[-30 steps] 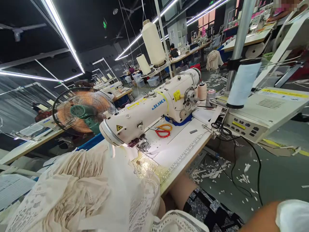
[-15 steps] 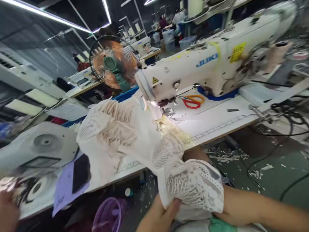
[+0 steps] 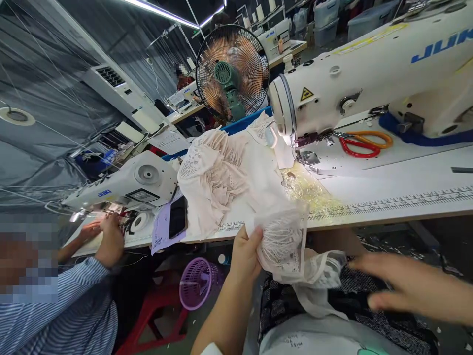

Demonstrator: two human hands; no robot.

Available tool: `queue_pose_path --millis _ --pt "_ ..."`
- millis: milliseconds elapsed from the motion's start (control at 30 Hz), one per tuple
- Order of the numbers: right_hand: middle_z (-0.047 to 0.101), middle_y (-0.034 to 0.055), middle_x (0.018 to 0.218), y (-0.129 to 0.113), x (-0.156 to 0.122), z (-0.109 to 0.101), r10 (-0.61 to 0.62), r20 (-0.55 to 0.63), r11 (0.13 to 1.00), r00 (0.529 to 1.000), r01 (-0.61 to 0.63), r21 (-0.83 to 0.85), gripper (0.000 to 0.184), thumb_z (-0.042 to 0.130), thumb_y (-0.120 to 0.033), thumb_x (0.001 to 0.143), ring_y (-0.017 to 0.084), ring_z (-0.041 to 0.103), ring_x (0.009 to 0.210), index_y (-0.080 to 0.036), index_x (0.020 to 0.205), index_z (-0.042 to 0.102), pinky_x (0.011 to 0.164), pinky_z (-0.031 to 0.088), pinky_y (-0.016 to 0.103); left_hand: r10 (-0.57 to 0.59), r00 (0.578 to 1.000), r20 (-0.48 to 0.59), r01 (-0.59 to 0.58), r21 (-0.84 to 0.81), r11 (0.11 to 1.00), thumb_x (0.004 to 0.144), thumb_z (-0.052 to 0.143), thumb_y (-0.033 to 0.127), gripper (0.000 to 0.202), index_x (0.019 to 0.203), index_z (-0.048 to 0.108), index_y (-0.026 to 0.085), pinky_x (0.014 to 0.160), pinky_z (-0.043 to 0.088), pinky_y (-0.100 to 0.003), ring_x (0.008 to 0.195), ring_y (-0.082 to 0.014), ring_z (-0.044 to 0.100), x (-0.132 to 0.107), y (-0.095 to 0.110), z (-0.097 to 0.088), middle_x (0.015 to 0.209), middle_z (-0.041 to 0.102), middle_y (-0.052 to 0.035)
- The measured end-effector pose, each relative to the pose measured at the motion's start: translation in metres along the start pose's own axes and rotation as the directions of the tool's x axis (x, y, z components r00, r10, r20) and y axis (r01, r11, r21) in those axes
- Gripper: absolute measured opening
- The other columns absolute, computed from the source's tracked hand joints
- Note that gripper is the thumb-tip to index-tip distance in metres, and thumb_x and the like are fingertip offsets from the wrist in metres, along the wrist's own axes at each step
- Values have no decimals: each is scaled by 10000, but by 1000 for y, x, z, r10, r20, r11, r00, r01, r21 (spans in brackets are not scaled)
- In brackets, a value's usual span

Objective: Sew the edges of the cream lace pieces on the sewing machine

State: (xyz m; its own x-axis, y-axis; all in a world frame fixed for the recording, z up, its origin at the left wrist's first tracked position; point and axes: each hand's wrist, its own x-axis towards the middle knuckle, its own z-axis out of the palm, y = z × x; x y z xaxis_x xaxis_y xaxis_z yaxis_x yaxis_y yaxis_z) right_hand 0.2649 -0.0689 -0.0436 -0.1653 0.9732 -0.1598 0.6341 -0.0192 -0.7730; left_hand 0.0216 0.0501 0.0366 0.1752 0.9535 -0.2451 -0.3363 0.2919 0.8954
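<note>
Far out to the left of my grip, a co-worker's hands (image 3: 105, 236) rest at a neighbouring sewing machine (image 3: 125, 185), and nearer in a dark phone (image 3: 178, 223) lies on a printed slip at the table's edge, with a purple basket (image 3: 197, 282) on the floor just below it. My left hand (image 3: 247, 252) is pinching the lace garment (image 3: 283, 244) between thumb and fingers at its near end, holding that end up off the table edge (image 3: 388, 217), above my lap. The rest of the cream fabric (image 3: 221, 167) lies heaped up and away from my grip, trailing back toward the presser foot (image 3: 309, 157) of the Juki machine (image 3: 369, 74). I judge the piece is not under the needle yet; it looks bunched and unaligned, so the sewing seems not begun or paused, with positioning left to do. The red and orange scissors (image 3: 360, 144) sit beyond, untouched. My right hand (image 3: 410, 291) is to the right of the lace, fingers spread and flat, blurred, its fingertips just at the hanging hem, gripping nothing.
</note>
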Motion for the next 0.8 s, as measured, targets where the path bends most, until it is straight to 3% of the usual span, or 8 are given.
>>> queue_pose_path --millis 67,133,200,333,433,500,633,800 --pt "642 80 1053 -15 15 -28 94 -268 990 959 -62 124 431 451 -580 815 267 599 894 -275 1058 634 765 496 389 -22 997 72 16 88 996 598 791 375 432 918 660 117 796 509 -370 863 -260 637 -6 -8 2 827 688 -92" --pt "594 95 1073 -35 34 -44 30 -349 980 937 41 195 436 411 -561 851 230 563 820 -232 1080 583 699 463 352 -32 990 140 11 150 989 629 771 389 413 928 667 123 771 508 -351 832 -242 634 -10 -16 3 834 688 -87" --pt "580 74 900 -53 53 -47 -107 -154 966 982 139 217 374 405 -541 856 214 523 752 -202 882 562 678 420 337 -47 978 201 10 184 983 653 755 396 411 955 671 130 770 501 -343 820 -230 631 -11 -22 2 845 687 -83" --pt "409 -13 642 -63 82 -43 -168 118 943 979 125 309 350 382 -494 855 163 414 612 -206 655 372 551 313 271 -67 970 235 11 231 973 667 737 425 453 1007 664 133 811 483 -357 849 -236 621 -7 -25 -3 886 682 -90" --pt "380 -29 607 -56 90 -47 -214 201 936 956 142 322 312 396 -427 849 138 380 567 -199 638 372 515 285 249 -56 966 251 -42 369 929 713 684 468 461 1028 662 132 847 467 -358 895 -244 608 -3 -21 -5 924 678 -97" --pt "371 -31 606 -54 91 -52 -249 232 935 940 171 309 285 402 -380 842 131 364 566 -194 628 366 517 277 247 -40 948 317 -144 537 831 784 602 482 430 1017 674 128 892 444 -353 934 -246 596 1 -17 -3 956 672 -105" --pt "345 -32 588 -57 91 -56 -281 231 941 932 219 259 239 390 -258 811 129 342 569 -193 595 312 537 272 253 -119 856 503 -337 718 609 899 424 434 413 1061 660 136 935 410 -338 1004 -244 572 12 -8 13 1046 647 -114" --pt "358 -41 566 -59 94 -56 -296 256 946 920 246 209 210 418 -159 764 122 354 547 -192 585 314 516 269 241 -251 746 617 -392 711 584 928 373 393 397 1081 646 148 897 427 -301 963 -218 588 23 -7 29 1043 648 -96"
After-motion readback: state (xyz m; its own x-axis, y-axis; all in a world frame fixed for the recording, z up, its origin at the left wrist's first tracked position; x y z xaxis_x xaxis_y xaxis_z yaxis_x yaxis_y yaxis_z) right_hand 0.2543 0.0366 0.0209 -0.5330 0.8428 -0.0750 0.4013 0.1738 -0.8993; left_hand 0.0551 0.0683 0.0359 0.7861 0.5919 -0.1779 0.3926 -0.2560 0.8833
